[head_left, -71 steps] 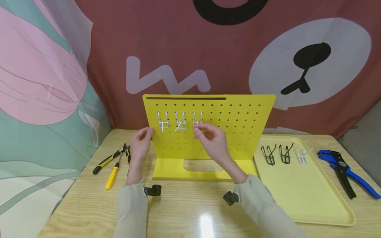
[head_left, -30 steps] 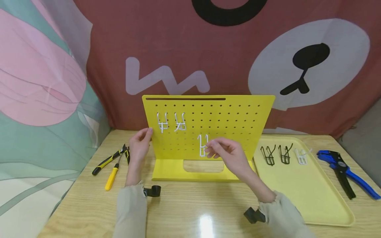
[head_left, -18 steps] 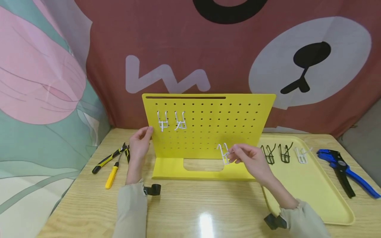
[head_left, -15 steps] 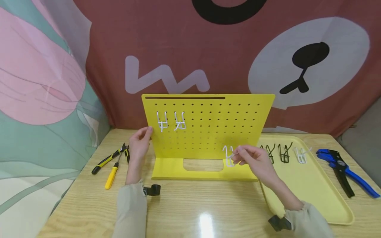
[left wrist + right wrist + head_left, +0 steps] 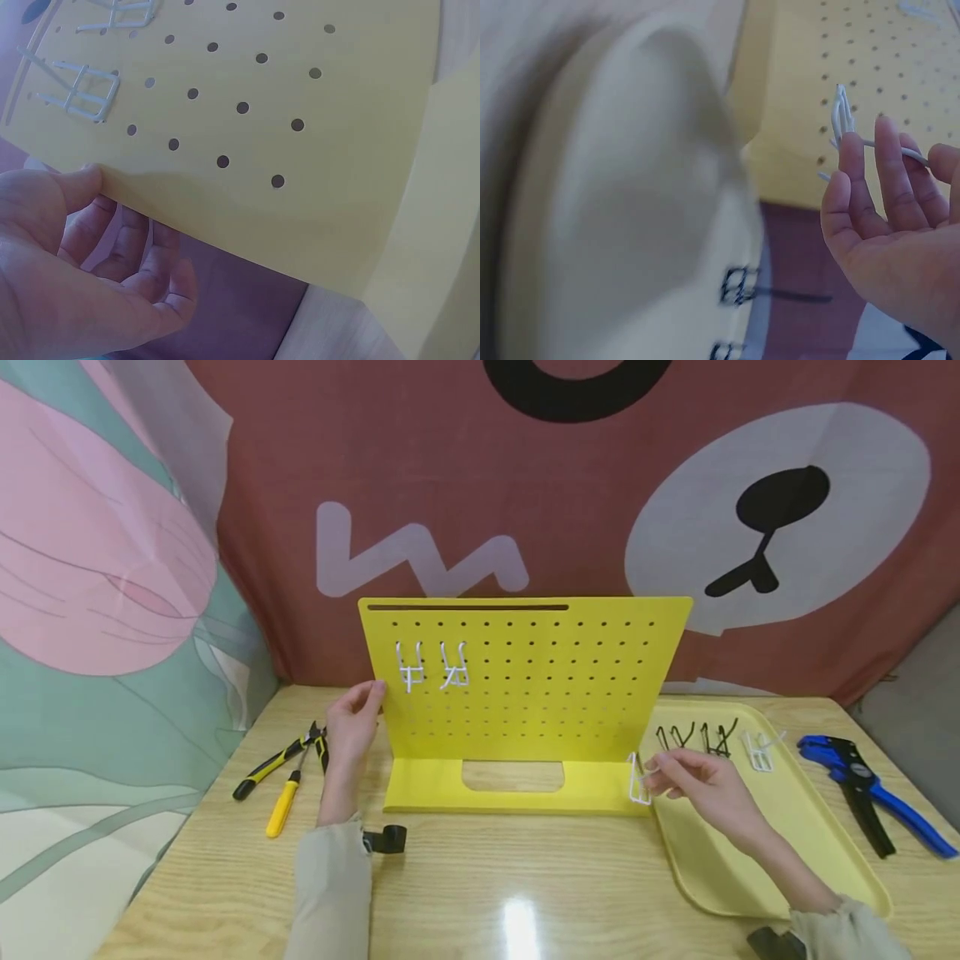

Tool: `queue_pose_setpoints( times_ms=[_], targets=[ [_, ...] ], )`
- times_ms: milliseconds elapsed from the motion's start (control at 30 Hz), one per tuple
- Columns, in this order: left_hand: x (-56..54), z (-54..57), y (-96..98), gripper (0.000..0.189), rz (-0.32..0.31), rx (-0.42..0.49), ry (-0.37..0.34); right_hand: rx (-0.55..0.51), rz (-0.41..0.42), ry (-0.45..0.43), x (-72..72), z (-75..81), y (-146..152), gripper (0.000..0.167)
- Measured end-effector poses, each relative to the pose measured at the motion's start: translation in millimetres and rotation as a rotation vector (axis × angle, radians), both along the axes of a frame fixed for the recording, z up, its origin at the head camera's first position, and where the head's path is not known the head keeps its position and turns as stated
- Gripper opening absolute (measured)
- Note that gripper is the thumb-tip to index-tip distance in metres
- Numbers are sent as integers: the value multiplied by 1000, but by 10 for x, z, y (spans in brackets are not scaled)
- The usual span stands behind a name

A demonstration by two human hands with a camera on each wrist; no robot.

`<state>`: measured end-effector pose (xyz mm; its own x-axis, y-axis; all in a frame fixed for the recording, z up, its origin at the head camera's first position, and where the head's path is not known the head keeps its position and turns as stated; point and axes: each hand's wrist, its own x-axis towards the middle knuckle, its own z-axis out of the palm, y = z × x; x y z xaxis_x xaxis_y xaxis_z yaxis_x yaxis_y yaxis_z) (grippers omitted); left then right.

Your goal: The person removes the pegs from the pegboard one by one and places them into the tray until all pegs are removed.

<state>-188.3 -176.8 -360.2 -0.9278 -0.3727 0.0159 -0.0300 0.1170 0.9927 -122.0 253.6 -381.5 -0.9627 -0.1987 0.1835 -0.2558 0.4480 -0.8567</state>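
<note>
A yellow pegboard [image 5: 525,749] stands upright on its foot. At its left edge, my left hand [image 5: 354,722] pinches the board, thumb in front and fingers behind. Two white wire hooks, one at the far left [image 5: 409,670] and a second one [image 5: 454,677] beside it, hang in the upper holes. My right hand [image 5: 708,789] holds another white wire hook [image 5: 640,801] by its prong, between thumb and fingers. This hook is in front of the board's lower right corner, at the tray's left rim. In the right wrist view, the hook [image 5: 842,112] sticks up beyond the fingertips.
A yellow tray [image 5: 810,860] on the right bears two black wire hooks [image 5: 718,745], partly hidden by my hand, and one white hook [image 5: 760,756]. Blue wire strippers [image 5: 855,772] lie right of it. Diagonal cutters [image 5: 270,770] and a yellow screwdriver [image 5: 281,810] lie left of the board.
My right hand has taken the third white hook off the board and carried it down and right to the tray's edge. My left hand has stayed on the board's edge.
</note>
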Motion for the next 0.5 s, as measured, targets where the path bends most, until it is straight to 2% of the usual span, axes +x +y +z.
queue_pose_setpoints(
  times_ms=[300, 500],
  targets=[
    [11, -7, 4, 43, -8, -33, 26, 60, -32, -86, 99, -152, 352, 31],
    [17, -13, -7, 43, -3, -11, 4, 67, -3, -104, 80, -200, 499, 30]
  ],
)
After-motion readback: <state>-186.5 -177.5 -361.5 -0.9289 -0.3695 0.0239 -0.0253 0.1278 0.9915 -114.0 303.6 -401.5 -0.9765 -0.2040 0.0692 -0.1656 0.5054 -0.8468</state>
